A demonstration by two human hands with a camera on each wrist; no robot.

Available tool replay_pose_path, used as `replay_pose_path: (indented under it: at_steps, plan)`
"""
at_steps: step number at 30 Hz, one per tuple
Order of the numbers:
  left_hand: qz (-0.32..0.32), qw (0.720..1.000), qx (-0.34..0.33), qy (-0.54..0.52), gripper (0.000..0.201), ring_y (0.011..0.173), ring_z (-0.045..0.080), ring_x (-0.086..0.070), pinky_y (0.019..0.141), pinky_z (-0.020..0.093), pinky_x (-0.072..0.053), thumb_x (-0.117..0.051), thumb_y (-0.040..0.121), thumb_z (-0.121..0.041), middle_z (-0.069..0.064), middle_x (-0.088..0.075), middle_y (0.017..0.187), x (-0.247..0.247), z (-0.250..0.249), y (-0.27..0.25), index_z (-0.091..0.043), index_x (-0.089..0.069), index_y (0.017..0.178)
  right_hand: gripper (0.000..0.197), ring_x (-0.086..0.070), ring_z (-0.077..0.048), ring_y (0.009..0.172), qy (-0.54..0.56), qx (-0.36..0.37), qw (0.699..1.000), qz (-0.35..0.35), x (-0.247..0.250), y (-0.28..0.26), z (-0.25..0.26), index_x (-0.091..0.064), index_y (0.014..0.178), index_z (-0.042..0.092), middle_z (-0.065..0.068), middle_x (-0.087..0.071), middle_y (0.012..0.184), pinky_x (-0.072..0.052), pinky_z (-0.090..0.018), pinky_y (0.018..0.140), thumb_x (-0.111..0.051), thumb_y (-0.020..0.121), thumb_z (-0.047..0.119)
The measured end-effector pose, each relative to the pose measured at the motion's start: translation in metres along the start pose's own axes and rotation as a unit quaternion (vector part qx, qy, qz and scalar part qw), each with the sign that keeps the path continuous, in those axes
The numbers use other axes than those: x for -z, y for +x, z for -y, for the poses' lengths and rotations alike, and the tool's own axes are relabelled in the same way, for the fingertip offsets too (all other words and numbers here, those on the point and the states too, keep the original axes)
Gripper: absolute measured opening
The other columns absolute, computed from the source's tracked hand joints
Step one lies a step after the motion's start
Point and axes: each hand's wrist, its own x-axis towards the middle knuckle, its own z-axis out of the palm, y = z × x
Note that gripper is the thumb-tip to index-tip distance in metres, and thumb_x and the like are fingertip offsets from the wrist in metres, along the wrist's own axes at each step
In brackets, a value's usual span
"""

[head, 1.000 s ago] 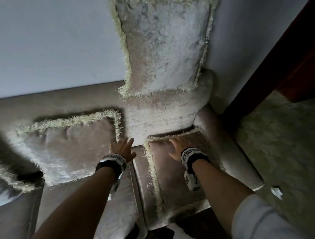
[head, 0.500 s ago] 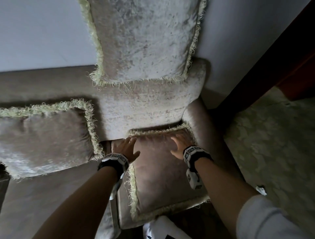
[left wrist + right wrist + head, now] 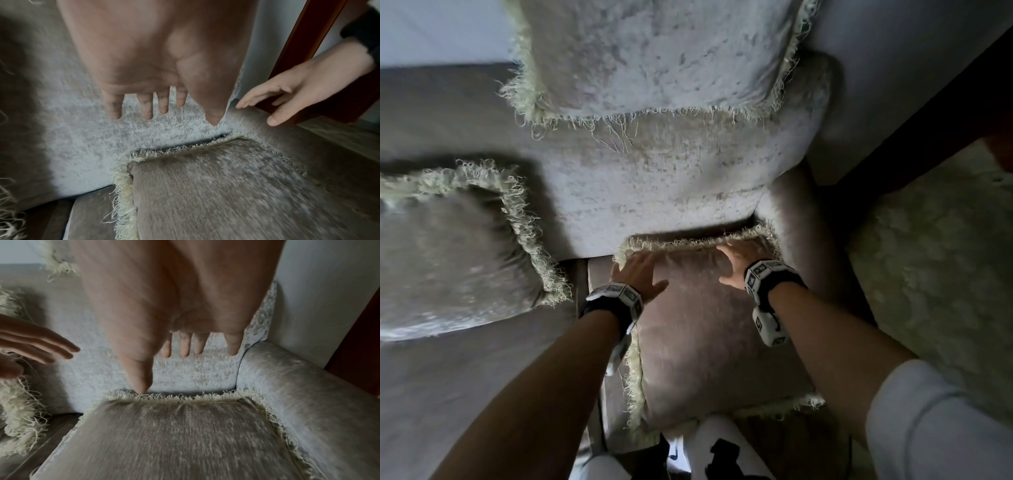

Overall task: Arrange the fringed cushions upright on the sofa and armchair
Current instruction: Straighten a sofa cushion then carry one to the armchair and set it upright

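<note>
Your fingers (image 3: 147, 105) are straight on both hands — left hand (image 3: 638, 274) and right hand (image 3: 736, 265) hover over the flat cushion (image 3: 709, 342), grasping nothing.

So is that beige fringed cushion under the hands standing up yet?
No. The beige fringed cushion lies flat on the seat, face up.

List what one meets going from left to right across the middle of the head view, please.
Left cushion → left hand → right hand → armrest → carpet.
</note>
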Motion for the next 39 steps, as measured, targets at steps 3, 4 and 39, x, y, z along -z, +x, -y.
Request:
replay_pose_path:
  at_steps: [3,4,39]
  plan:
    - [0.013,1.0,0.003,-0.014,0.074,0.141,0.027,-0.031,0.111,0.059,-0.028,-0.061,0.086,-0.048,0.002,-0.028,0.156,-0.011,0.0,0.025,-0.029,-0.023,0.147,0.076,-0.022,-0.025,0.146,0.006,0.007,1.0,0.007,-0.009,0.028,-0.005,-0.025,0.152,0.021,-0.005,-0.023,0.159,-0.019,-0.039,0.118,-0.065,0.089,0.039]
    - [0.014,1.0,0.003,-0.017,0.075,0.142,0.027,-0.03,0.113,0.058,-0.025,-0.062,0.086,-0.046,0.002,-0.027,0.156,-0.016,0.001,0.034,-0.029,-0.023,0.148,0.076,-0.021,-0.025,0.146,0.011,0.012,1.0,0.014,-0.014,0.039,-0.006,-0.026,0.152,0.019,-0.007,-0.024,0.159,-0.02,-0.038,0.118,-0.065,0.09,0.035]
    - [0.145,0.988,-0.017,0.057,0.078,0.119,0.03,-0.052,0.104,0.046,-0.034,-0.083,0.051,-0.059,0.005,-0.061,0.12,-0.089,-0.009,0.184,-0.021,-0.058,0.113,0.11,-0.007,-0.031,0.15,-0.153,0.003,0.961,0.229,-0.063,0.186,-0.068,-0.022,0.153,0.016,-0.007,-0.014,0.162,-0.008,-0.056,0.12,-0.074,0.07,0.063]
